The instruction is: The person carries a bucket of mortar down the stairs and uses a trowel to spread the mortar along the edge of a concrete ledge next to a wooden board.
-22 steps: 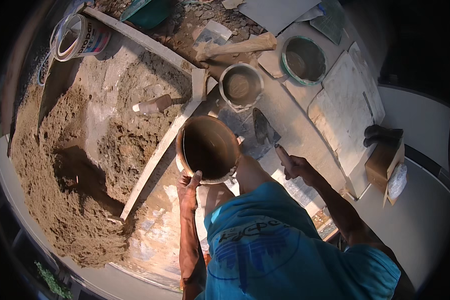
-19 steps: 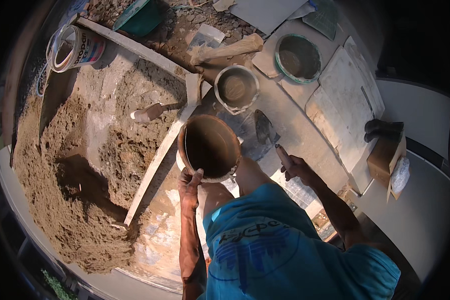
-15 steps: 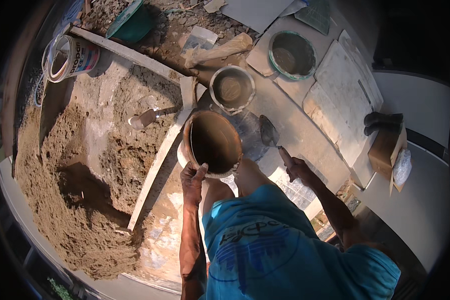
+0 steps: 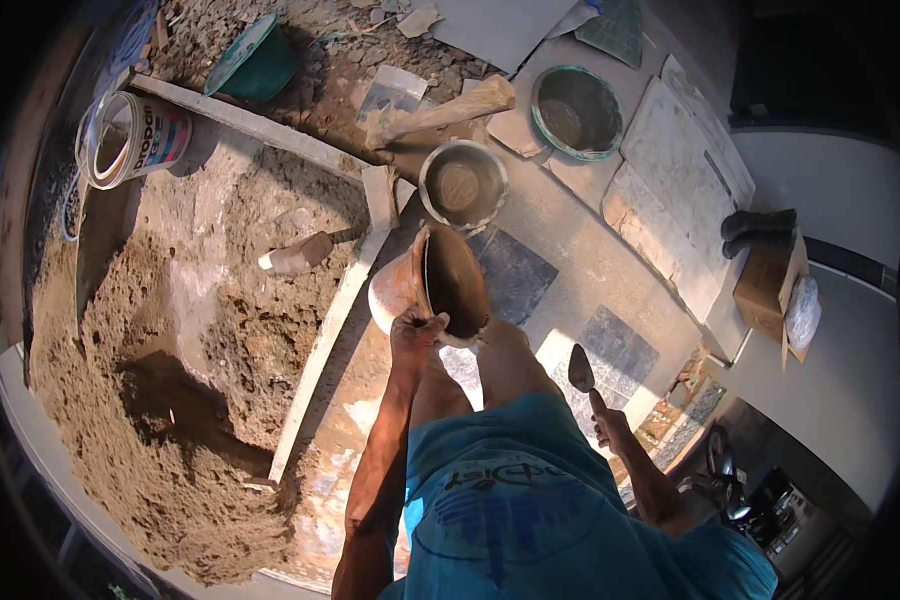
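My left hand [image 4: 416,337] is closed on the near rim of a mud-stained bucket [image 4: 398,283], tilted so its mouth faces right. What lies deep inside it is in shadow. In my right hand [image 4: 610,430] is the handle of a trowel [image 4: 581,370], its blade pointing up and away from me, apart from the bucket. Just beyond the bucket stands a round basin [image 4: 478,170] with a grey crusted rim. To the left, a second tool with a pale-tipped handle [image 4: 295,256] lies on the sand and mortar heap [image 4: 100,400].
Wooden boards [image 4: 325,335] frame the heap on its right and far sides. A white paint pail [image 4: 155,140] stands at the far left, near a green basin [image 4: 255,62]. Another green-rimmed tub [image 4: 575,115] sits far right. Boots [image 4: 760,230] rest by a cardboard box [image 4: 765,285].
The bucket has tipped over toward the right in my left hand. My right hand has drawn the trowel back toward me, away from the bucket.
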{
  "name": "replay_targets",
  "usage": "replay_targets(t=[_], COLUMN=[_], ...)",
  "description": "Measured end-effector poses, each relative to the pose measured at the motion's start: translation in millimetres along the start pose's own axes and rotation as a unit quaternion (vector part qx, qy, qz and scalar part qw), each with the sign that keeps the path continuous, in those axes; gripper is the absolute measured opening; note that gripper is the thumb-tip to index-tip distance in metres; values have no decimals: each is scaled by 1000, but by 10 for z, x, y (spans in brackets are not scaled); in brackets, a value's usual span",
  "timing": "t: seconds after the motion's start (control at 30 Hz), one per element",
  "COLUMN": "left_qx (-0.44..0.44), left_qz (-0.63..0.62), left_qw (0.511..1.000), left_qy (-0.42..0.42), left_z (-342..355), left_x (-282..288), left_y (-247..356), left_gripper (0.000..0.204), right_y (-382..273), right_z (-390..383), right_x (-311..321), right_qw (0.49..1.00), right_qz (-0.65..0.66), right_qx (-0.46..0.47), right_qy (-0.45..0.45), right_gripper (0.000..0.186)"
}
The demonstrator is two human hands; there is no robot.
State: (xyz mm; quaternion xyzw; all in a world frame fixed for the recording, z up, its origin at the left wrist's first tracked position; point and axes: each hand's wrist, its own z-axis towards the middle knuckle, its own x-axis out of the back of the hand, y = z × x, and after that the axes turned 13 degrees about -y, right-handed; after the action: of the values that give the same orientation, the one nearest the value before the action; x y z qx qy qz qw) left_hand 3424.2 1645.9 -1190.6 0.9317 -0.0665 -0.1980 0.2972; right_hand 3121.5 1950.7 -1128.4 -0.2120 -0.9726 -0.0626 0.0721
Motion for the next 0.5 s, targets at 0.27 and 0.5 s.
replay_targets(t=[0.27, 0.5], left_qx=[-37, -54], left_qz=[47, 65], left_qw=[998, 996], left_qy=[-6, 0], left_z=[197, 646], left_x=[-176, -395], left_y=[26, 185], left_gripper=[22, 18], right_y=[188, -459], right_z=[245, 151], right_x=[-102, 169], right_qw=[989, 990], right_qz=[-86, 41], right_qx=[88, 86], right_qy=[-85, -107], right_gripper=[25, 26])
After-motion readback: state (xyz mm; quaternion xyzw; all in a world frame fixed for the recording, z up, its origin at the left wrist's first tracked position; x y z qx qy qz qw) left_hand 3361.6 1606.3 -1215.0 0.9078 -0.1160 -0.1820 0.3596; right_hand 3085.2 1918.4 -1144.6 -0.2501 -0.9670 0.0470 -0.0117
